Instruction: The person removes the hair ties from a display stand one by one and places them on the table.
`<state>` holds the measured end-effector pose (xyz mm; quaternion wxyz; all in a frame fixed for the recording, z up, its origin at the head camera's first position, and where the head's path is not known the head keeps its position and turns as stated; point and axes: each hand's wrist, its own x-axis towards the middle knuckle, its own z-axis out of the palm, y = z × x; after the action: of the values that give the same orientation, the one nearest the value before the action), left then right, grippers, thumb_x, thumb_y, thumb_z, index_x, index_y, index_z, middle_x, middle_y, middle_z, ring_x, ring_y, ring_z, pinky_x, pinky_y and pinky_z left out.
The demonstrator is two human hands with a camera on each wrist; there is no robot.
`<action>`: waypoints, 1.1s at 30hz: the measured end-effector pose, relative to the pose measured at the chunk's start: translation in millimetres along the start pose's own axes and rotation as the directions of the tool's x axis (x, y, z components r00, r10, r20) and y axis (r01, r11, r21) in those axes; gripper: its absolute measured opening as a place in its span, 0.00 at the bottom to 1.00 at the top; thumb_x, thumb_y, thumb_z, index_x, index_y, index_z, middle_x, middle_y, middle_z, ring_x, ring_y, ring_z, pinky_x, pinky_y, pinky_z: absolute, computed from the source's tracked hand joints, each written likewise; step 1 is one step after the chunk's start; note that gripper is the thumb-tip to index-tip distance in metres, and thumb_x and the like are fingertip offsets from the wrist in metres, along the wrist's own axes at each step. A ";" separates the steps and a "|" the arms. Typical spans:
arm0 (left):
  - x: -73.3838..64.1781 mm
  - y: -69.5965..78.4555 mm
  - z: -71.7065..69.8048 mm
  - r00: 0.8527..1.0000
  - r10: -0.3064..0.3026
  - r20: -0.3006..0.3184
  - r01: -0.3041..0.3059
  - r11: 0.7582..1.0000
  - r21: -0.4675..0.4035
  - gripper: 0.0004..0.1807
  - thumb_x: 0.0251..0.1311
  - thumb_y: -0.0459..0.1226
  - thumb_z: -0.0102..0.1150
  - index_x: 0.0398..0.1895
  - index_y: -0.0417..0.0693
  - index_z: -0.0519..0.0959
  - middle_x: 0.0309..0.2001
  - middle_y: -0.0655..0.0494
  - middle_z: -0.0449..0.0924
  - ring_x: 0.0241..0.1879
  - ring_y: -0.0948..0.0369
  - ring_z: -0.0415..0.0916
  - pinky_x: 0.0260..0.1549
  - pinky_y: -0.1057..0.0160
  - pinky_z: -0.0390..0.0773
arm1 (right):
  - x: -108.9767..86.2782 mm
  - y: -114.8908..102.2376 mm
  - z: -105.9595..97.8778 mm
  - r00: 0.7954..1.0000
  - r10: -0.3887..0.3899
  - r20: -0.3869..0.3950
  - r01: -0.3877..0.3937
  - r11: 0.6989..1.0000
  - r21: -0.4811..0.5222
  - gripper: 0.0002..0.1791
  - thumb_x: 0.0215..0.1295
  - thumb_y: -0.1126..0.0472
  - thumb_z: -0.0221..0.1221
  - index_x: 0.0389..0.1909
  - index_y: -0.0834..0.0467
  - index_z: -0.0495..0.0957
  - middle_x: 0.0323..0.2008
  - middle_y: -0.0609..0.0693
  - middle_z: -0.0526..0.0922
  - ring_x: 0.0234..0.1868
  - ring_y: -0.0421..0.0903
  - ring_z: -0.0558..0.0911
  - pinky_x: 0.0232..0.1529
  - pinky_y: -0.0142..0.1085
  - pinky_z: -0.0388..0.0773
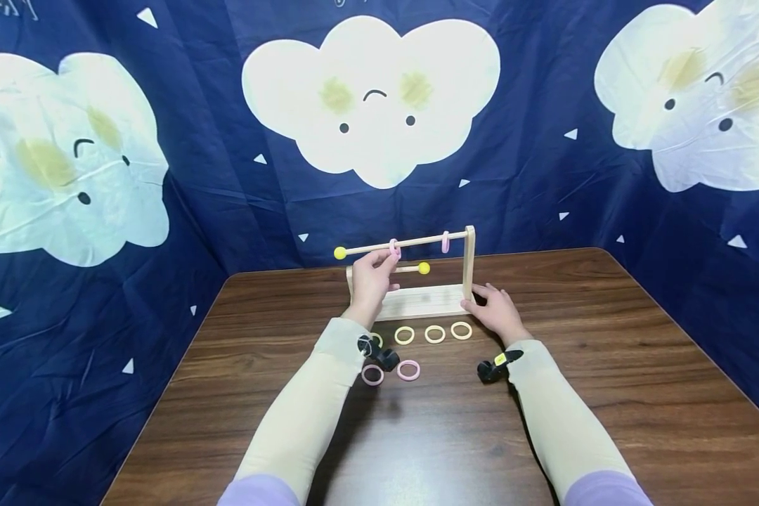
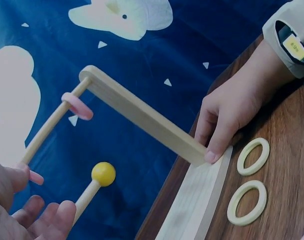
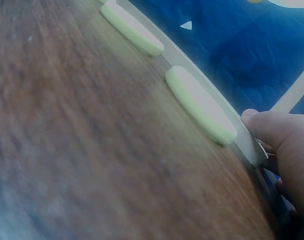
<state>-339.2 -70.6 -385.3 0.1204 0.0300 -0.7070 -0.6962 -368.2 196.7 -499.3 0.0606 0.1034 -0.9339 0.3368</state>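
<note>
My left hand [image 1: 370, 287] pinches a pink ring [image 1: 395, 246] that sits around the upper rod [image 1: 420, 241] of a wooden stand. Another pink ring [image 1: 445, 243] hangs on that rod nearer the upright post [image 1: 469, 263]. The rod ends in a yellow ball [image 1: 340, 253]. A lower rod with its own yellow ball [image 2: 103, 174] points the other way, partly hidden behind the left hand. My right hand [image 1: 498, 313] grips the right end of the stand's pale base [image 1: 417, 303], thumb [image 3: 256, 120] on the near side and fingers behind the post.
In front of the base lies a row of pale yellow rings [image 1: 435, 334], one partly covered by the left wrist. Closer in, two pink rings [image 1: 408, 370] lie on the brown wooden table [image 1: 443, 436]. A dark blue cloud-print curtain [image 1: 531, 197] hangs behind.
</note>
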 end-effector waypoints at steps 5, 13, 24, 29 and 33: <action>0.1 1.2 -11.2 0.999 0.008 -0.036 -0.009 1.000 -0.009 0.11 0.67 0.36 0.64 0.48 0.40 0.86 0.43 0.45 0.85 0.45 0.47 0.81 0.22 0.61 0.85 | 1.2 0.6 0.0 1.000 0.020 0.015 -0.020 1.000 -0.014 0.36 0.70 0.46 0.61 0.71 0.63 0.68 0.69 0.67 0.69 0.75 0.65 0.59 0.76 0.57 0.44; 1.0 2.5 -27.6 0.998 0.022 -0.063 -0.022 1.000 -0.001 0.13 0.68 0.36 0.63 0.50 0.37 0.85 0.43 0.43 0.84 0.48 0.43 0.81 0.21 0.65 0.83 | 0.4 -0.8 -0.7 1.000 0.020 0.017 -0.019 1.000 -0.017 0.36 0.70 0.47 0.61 0.71 0.63 0.68 0.69 0.67 0.69 0.75 0.65 0.60 0.76 0.57 0.44; -0.9 1.7 -49.8 0.997 0.003 -0.075 -0.003 1.000 -0.003 0.13 0.69 0.35 0.62 0.52 0.36 0.84 0.48 0.41 0.83 0.48 0.45 0.79 0.20 0.64 0.84 | 1.4 -0.2 0.2 1.000 0.014 0.011 -0.014 1.000 -0.017 0.36 0.70 0.47 0.61 0.71 0.63 0.68 0.69 0.67 0.69 0.75 0.66 0.59 0.76 0.58 0.43; 1.2 -1.0 -57.9 0.994 -0.009 -0.108 0.010 1.000 0.004 0.12 0.69 0.35 0.62 0.51 0.37 0.85 0.44 0.35 0.81 0.26 0.62 0.77 0.18 0.65 0.82 | 0.6 -1.7 -1.3 1.000 0.015 0.011 -0.015 1.000 -0.019 0.36 0.70 0.47 0.61 0.71 0.64 0.68 0.69 0.67 0.69 0.75 0.66 0.59 0.76 0.58 0.44; 3.5 -4.5 -64.5 0.992 -0.003 -0.129 0.005 1.000 0.017 0.12 0.68 0.34 0.62 0.49 0.35 0.85 0.40 0.35 0.81 0.21 0.60 0.77 0.21 0.59 0.84 | 0.4 -2.3 -1.1 1.000 0.022 0.015 -0.022 1.000 -0.021 0.36 0.71 0.46 0.61 0.72 0.64 0.68 0.69 0.67 0.69 0.75 0.65 0.59 0.76 0.58 0.44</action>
<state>-329.5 -134.5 -389.2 0.1643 0.0774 -0.7038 -0.6868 -368.0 195.7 -496.9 0.0509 0.0951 -0.9389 0.3268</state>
